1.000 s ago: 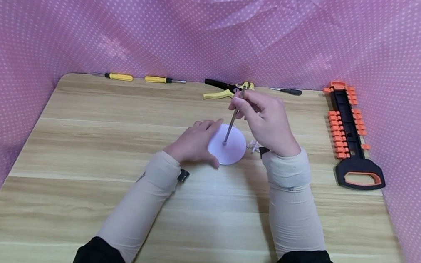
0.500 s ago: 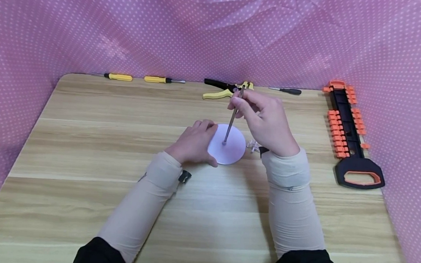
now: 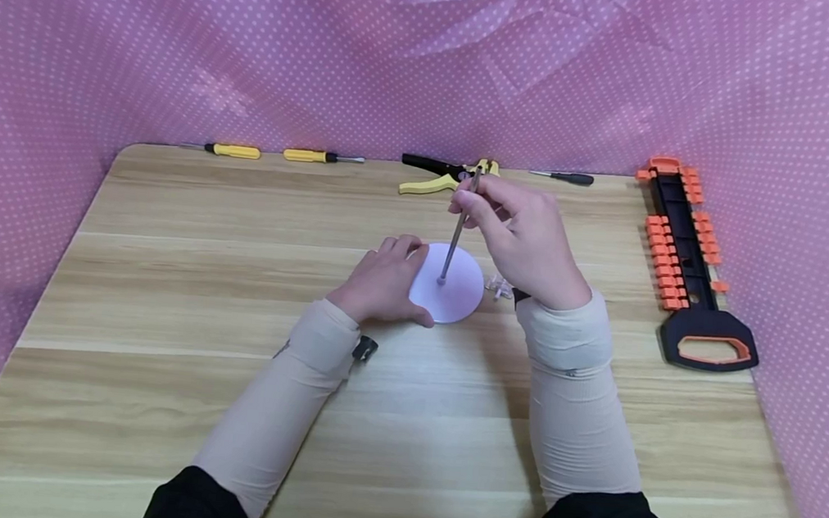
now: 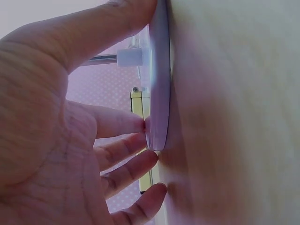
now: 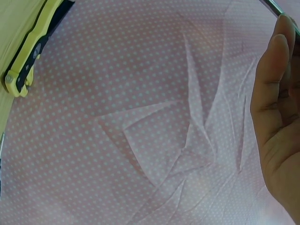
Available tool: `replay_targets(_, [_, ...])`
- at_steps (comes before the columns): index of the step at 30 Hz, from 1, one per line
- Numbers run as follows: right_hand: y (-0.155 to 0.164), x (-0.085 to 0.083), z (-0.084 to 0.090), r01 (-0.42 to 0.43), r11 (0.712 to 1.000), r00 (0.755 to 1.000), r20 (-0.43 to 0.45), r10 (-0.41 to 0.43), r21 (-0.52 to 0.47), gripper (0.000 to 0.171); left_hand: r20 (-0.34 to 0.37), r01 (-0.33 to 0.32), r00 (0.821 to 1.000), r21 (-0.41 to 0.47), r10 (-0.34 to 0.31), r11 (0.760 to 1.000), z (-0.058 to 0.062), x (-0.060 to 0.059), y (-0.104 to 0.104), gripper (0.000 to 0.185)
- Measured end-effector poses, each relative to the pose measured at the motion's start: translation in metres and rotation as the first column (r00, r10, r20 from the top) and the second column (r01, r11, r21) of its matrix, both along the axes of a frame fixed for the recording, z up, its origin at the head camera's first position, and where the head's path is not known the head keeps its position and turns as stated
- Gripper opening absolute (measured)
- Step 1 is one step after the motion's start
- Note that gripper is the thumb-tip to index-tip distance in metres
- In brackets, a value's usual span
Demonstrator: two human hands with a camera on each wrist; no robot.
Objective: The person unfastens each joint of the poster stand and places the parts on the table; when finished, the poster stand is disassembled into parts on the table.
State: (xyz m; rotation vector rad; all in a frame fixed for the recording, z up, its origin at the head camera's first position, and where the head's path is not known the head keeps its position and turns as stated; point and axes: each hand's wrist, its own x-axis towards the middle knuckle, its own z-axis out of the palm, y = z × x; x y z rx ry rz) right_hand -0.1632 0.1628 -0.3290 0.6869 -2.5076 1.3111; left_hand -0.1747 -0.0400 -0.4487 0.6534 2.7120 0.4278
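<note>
A round white disc [image 3: 456, 295] lies flat on the wooden table [image 3: 160, 286], with a thin metal rod [image 3: 455, 242] standing in its centre. My left hand [image 3: 383, 281] holds the disc's left edge, thumb on the near rim and fingers on the far side; the left wrist view shows the disc [image 4: 158, 79] edge-on with the thumb and fingertips against it. My right hand [image 3: 521, 227] pinches the top of the rod between thumb and fingers. A few small clear plastic pieces [image 3: 498, 285] lie just right of the disc.
Along the back edge lie two yellow-handled screwdrivers [image 3: 231, 150] [image 3: 312, 156], yellow-and-black pliers [image 3: 440, 177] [image 5: 33, 47] and a black screwdriver [image 3: 565, 178]. A black and orange bit holder [image 3: 688, 266] lies at the right. Pink dotted cloth [image 3: 26, 134] walls the table.
Almost nothing differs; the left hand's fingers have settled slightly along the disc's edge and the rod stays upright in the right hand's pinch.
</note>
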Motion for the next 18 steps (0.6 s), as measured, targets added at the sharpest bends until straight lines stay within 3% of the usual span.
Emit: replay_targets(18, [0.0,-0.0009,0.0,0.009,1.0,0.997,-0.071,-0.009,0.002,0.02,0.016,-0.015,1.0,0.006,0.014,1.0,0.0016,0.0007,0.0012,0.119])
